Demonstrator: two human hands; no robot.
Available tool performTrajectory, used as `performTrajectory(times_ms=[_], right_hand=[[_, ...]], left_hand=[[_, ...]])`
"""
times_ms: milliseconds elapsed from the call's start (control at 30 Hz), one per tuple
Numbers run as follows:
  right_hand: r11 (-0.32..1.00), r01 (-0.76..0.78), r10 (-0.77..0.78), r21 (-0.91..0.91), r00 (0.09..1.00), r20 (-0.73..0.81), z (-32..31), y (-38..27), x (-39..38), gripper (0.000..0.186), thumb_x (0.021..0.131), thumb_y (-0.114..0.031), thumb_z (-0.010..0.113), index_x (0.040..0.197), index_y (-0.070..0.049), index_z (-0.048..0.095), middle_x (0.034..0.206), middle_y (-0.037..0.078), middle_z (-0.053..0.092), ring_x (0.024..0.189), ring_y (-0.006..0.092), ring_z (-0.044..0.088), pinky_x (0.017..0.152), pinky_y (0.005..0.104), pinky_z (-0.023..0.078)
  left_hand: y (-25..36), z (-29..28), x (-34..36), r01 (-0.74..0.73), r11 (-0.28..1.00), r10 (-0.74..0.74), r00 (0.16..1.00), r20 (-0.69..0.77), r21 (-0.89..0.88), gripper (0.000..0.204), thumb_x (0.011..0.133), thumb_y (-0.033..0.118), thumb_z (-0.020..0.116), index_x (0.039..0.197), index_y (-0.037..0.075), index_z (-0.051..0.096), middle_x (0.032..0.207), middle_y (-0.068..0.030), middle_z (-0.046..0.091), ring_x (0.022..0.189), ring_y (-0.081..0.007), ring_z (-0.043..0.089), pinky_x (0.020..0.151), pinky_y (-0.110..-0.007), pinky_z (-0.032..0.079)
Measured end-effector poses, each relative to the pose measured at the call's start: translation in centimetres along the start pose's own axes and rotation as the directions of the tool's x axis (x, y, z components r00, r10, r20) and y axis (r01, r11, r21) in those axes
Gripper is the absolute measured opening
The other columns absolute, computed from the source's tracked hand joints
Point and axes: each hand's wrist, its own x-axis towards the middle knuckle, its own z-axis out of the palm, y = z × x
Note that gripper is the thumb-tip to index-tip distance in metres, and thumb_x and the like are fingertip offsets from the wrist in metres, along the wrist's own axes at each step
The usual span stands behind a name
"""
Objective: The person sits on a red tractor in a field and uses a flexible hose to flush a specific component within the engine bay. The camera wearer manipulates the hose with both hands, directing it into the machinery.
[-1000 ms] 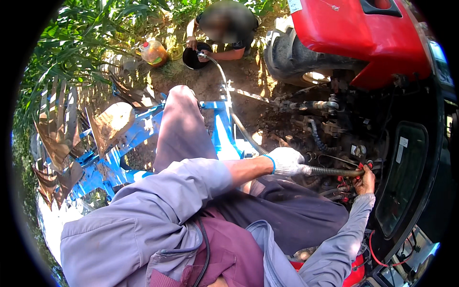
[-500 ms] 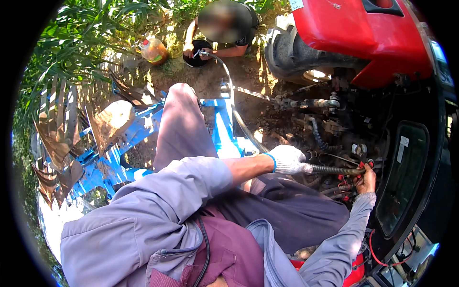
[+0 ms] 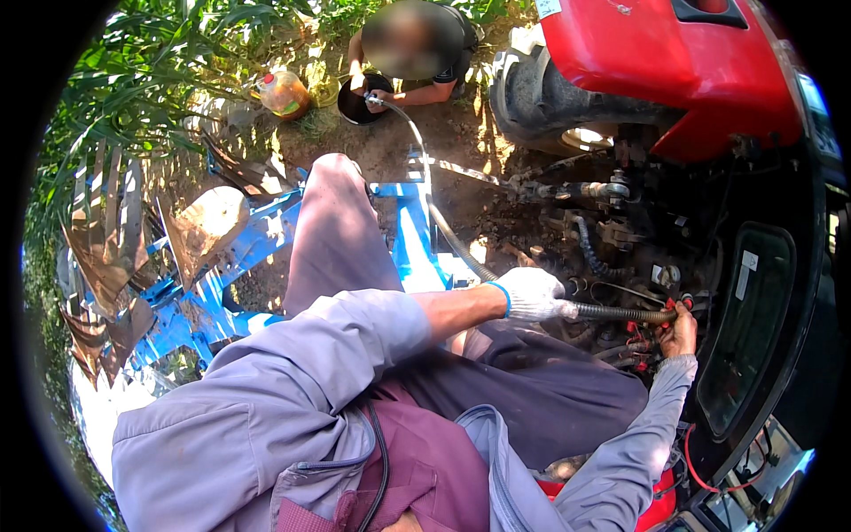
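Observation:
My left hand (image 3: pixel 532 295), in a white knit glove with a blue cuff, is closed around a long ribbed hose (image 3: pixel 620 313). To its right my bare right hand (image 3: pixel 679 332) grips the hose's end beside small red fittings (image 3: pixel 671 306) at the back of the red tractor (image 3: pixel 660 66). My fingertips partly hide that joint. From my gloved hand the hose runs away across the blue frame to another person's hands (image 3: pixel 377 99), which hold its far end over a black bucket (image 3: pixel 355 111).
A blue implement frame (image 3: pixel 412 230) with rusty plough blades (image 3: pixel 199 235) lies to the left, under my bent leg. A jug of amber liquid (image 3: pixel 284 95) stands near the bucket. The tractor's large tyre (image 3: pixel 541 102) is far right; corn plants (image 3: pixel 133 80) border the ground.
The other person's hands have shifted slightly at the bucket, and the bucket's opening shows a little differently. My own hands have stayed in nearly the same place on the hose.

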Motion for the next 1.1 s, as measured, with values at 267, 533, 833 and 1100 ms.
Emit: performTrajectory(times_ms=[267,533,833,1100], right_hand=[[1.000,-0.005,0.005,0.005,1.000,-0.002,0.4,0.0,-0.4,0.023,0.093,-0.036,0.052,0.097,-0.013,0.055,0.075,0.000,0.059,0.054,0.0132,0.052,0.041,0.0255,0.039],[0.999,-0.002,0.003,0.049,1.000,-0.002,0.3,0.2,-0.5,0.024,0.093,-0.032,0.053,0.100,-0.009,0.053,0.078,0.008,0.062,0.057,0.0188,0.056,0.043,0.0305,0.041],[0.998,0.015,-0.014,0.061,1.000,-0.005,1.3,-0.4,-1.7,0.021,0.093,-0.029,0.053,0.095,-0.009,0.057,0.075,0.008,0.063,0.058,0.0205,0.058,0.044,0.0328,0.044],[1.000,-0.003,0.004,0.028,0.999,-0.045,2.0,-0.7,-2.9,0.022,0.095,-0.029,0.051,0.098,-0.008,0.054,0.075,0.009,0.063,0.055,0.0216,0.058,0.042,0.0318,0.043]], left_hand=[[0.1,-0.1,-0.3,-0.005,1.000,0.005,1.000,-0.006,0.017,0.063,0.088,0.061,0.047,0.096,0.001,0.067,0.089,-0.0226,0.066,0.088,-0.0398,0.062,0.078,-0.048,0.047],[0.3,-0.1,0.0,0.012,1.000,-0.012,1.000,0.017,0.016,0.064,0.089,0.061,0.046,0.099,0.002,0.066,0.091,-0.0221,0.066,0.091,-0.0379,0.063,0.080,-0.046,0.046],[-0.2,0.2,0.5,0.002,1.000,-0.002,1.000,-0.012,0.002,0.062,0.088,0.062,0.048,0.098,0.005,0.068,0.089,-0.0190,0.066,0.087,-0.0358,0.063,0.078,-0.043,0.047],[0.8,-0.8,-0.1,0.062,0.998,-0.064,0.995,0.075,0.025,0.063,0.089,0.063,0.046,0.103,0.005,0.066,0.093,-0.0209,0.066,0.091,-0.0368,0.063,0.080,-0.045,0.047]])
